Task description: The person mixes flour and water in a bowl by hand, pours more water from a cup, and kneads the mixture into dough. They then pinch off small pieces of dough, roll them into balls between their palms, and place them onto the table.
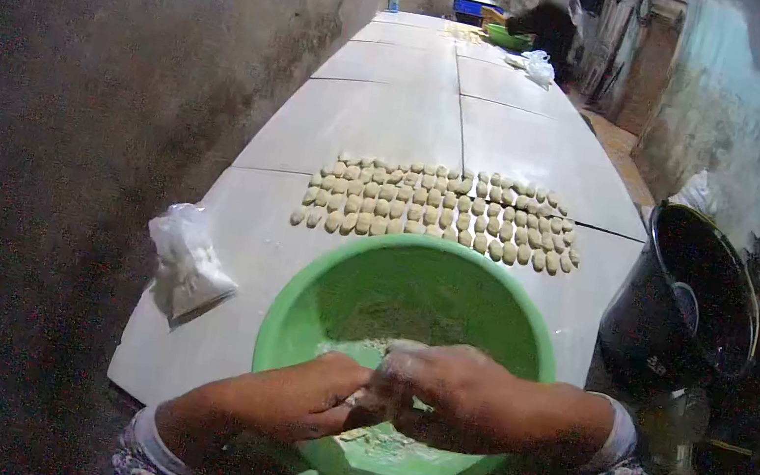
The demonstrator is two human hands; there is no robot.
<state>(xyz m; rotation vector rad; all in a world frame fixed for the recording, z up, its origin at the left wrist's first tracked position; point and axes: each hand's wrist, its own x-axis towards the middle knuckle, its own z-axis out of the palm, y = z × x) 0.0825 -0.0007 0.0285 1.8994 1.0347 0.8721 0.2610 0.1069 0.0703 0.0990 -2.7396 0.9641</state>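
Both hands meet over a green basin [287, 322] at the near end of the white table. My left hand [330, 399] has its fingers curled against the other hand. My right hand [442, 382], dusted with white, is closed beside it and slightly blurred. Whatever lies between the fingers is hidden. White flour-like powder [387, 446] and crumbs cover part of the basin's bottom. Just beyond the basin, several rows of small oval dough pieces [415, 212] lie on the table.
A bag of white powder [191, 272] rests on the table at left. At right stands a black bucket [632, 307]. Another person [550, 31] works at the far end beside a green bowl [509, 39], a blue crate [474, 8] and a plastic bag [537, 67]. A wall runs along the left.
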